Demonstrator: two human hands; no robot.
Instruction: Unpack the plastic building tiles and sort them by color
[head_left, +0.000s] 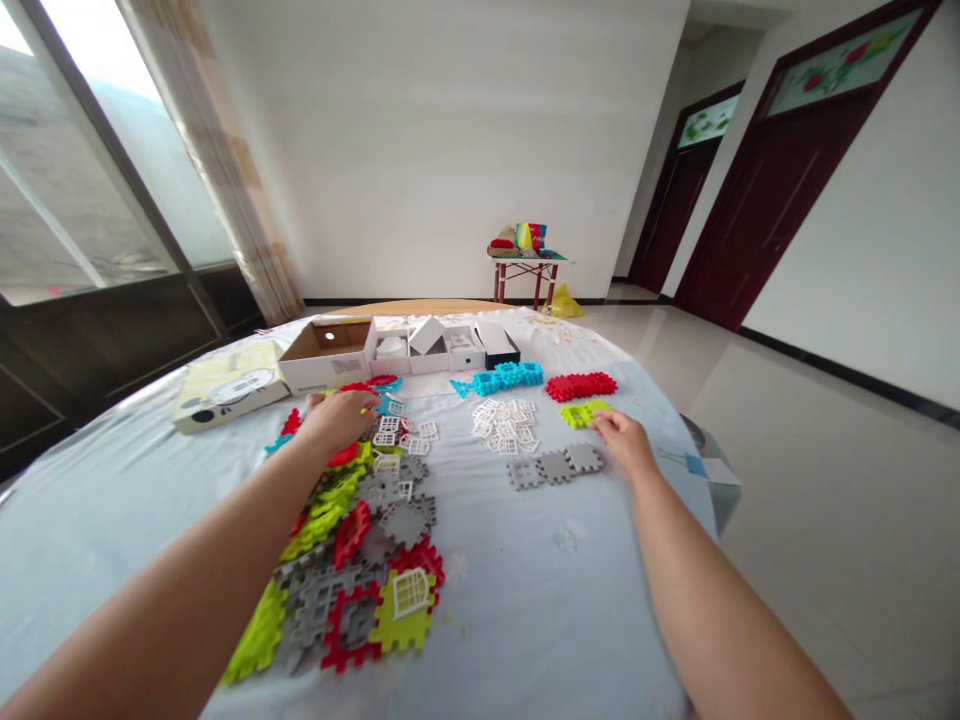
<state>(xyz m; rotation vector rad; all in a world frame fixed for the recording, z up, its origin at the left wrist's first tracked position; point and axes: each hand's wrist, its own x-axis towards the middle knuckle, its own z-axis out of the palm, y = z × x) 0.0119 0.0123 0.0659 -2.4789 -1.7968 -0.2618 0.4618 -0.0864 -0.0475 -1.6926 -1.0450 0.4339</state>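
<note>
My left hand [341, 416] reaches over a mixed heap of red, grey, lime and blue interlocking tiles [360, 540]; its fingers curl down onto pieces at the heap's far end. What it grips is hidden. My right hand [626, 440] rests at the lime-green tiles [583, 412], fingertips touching them, just behind a row of grey tiles [555, 466]. Sorted groups lie ahead: blue tiles [506, 378], red tiles [581, 385] and small white window pieces [504, 425].
Open cardboard boxes [330, 355] and small white boxes [442, 347] line the table's far side, with a flat yellow-white box [229, 395] at the left. The round table [525, 600] has a pale blue cloth. A small red-legged table [529, 265] stands by the far wall.
</note>
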